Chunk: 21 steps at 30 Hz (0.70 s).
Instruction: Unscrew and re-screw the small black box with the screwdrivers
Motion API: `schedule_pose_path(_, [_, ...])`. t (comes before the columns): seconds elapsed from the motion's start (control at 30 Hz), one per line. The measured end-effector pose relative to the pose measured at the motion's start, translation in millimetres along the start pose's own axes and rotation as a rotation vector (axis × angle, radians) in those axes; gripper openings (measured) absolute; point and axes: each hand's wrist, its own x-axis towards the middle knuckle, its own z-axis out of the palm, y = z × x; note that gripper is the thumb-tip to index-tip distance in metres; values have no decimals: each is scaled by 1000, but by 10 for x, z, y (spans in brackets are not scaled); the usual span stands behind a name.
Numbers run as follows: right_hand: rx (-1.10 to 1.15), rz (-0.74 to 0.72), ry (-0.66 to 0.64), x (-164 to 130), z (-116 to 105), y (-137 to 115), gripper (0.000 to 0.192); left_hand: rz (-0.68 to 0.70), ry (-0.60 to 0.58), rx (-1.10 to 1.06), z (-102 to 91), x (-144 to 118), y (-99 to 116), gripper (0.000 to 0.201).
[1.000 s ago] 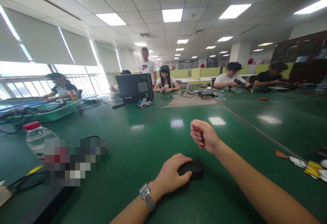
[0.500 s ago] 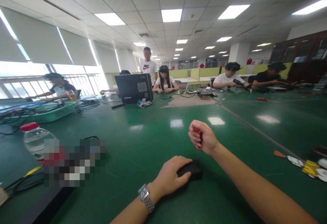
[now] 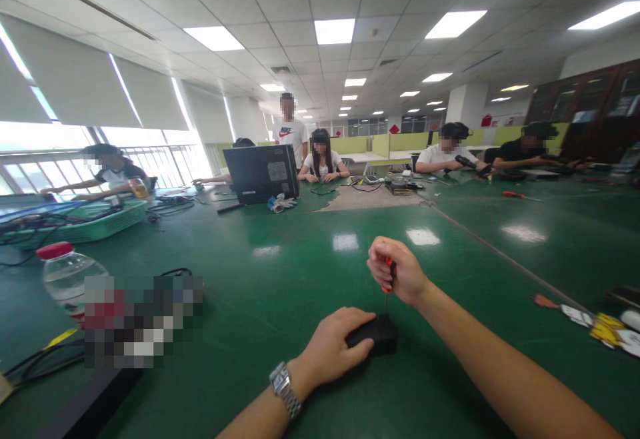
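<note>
A small black box-shaped block (image 3: 384, 336) lies on the green tabletop in front of me. My left hand (image 3: 336, 344) grips it from the left, thumb along the near side and fingers over the top. Above it, my right hand (image 3: 399, 271) is closed around the handle of a red and black screwdriver (image 3: 387, 287). The shaft points straight down, its tip meeting the top of the block near the far edge. What the tip sits in is too small to make out.
To the left stand a red-capped water bottle (image 3: 70, 279) and a green basket (image 3: 100, 222) with cables. A monitor (image 3: 263, 173) and gloves (image 3: 283, 203) are across the table (image 3: 240, 265). Another screwdriver (image 3: 520, 195) lies far right. Several people sit around the table; one stands.
Both hands stay in nearly the same place, the screwdriver still upright on the block. The view has shifted very slightly.
</note>
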Motion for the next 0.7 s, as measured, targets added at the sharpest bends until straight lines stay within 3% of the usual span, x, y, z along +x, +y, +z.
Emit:
schedule_pose_path(0.2, [8, 32, -15, -12, 0, -16, 19, -11, 5, 2, 1, 1, -3, 40])
schedule_pose_path(0.5, [10, -91, 12, -20, 33, 97, 20, -7, 9, -14, -8, -1, 4, 40])
schedule_pose_path(0.7, [-243, -65, 40, 12, 27, 63, 19, -4, 6, -15, -7, 4, -5, 40])
